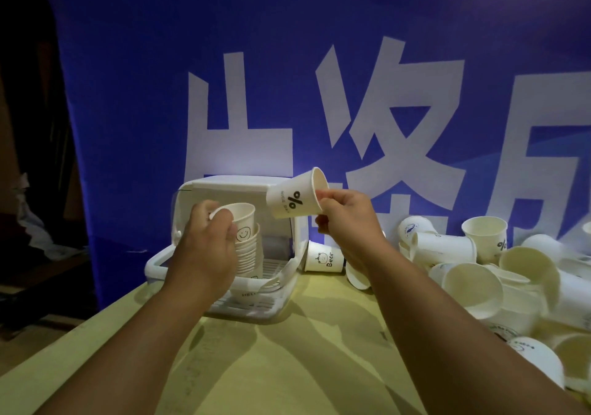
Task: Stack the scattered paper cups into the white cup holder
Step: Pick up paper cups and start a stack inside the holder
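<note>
The left hand (204, 251) has its fingers and thumb curled round the rim of a white paper cup printed with a smiley face (242, 227). That cup sits on top of a nested column of white paper cups (252, 254), whose ribbed rims stand upright inside the white plastic cup holder (230, 187). The holder is boxy with rounded corners, a smooth glossy hood at the back and a slatted tray floor in front. A small lettered paper cup (248, 293) lies in the tray at the foot of the column.

The right hand (348, 222) is raised beside the hood. Its thumb and fingertips pinch the rolled rim of a white paper cup marked with a black percent sign (292, 202). This cup hangs in the air tipped on its side, base towards the left hand, mouth facing up and to the right.

A paper cup printed "Bear" (323, 258) sits on the pale yellowish wooden table (287, 366) just beside the holder. Further right is a tumbled heap of loose white paper cups (479, 280), matte and tapered, some upright and many on their sides. Behind everything hangs a blue fabric banner with large white characters (160, 94).
</note>
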Demonstrator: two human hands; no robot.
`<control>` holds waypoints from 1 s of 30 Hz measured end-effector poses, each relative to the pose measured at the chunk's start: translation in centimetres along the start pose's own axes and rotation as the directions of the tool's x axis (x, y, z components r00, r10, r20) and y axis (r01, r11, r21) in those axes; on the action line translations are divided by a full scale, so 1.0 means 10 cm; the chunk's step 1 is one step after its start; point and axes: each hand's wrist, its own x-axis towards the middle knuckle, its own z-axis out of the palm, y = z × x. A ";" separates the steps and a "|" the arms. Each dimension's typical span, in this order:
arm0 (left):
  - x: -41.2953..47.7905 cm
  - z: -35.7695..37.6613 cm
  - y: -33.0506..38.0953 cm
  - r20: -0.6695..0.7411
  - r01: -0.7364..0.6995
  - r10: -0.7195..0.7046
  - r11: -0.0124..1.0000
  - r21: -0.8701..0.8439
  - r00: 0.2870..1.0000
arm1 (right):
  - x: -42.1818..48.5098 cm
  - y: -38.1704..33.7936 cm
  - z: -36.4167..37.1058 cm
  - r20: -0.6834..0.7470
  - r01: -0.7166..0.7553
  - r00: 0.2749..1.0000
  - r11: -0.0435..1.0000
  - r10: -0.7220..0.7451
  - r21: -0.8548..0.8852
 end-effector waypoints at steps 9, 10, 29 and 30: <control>-0.08 0.13 0.04 0.197 0.160 -0.107 0.948 -0.276 0.975 | -0.08 -0.05 0.09 0.082 0.161 0.985 0.974 -0.150 -0.159; -0.09 0.13 0.06 0.196 0.165 -0.105 0.933 -0.319 0.975 | -0.09 -0.05 0.11 0.077 0.195 0.980 0.959 -0.182 -0.204; -0.12 0.27 0.03 0.066 -0.072 0.088 0.974 -0.213 0.994 | -0.16 0.02 0.34 0.212 0.248 0.966 0.769 -0.148 -0.589; -0.12 0.29 0.02 0.050 -0.048 0.060 0.977 -0.208 0.997 | -0.15 0.06 0.35 0.190 0.242 0.969 0.776 -0.159 -0.582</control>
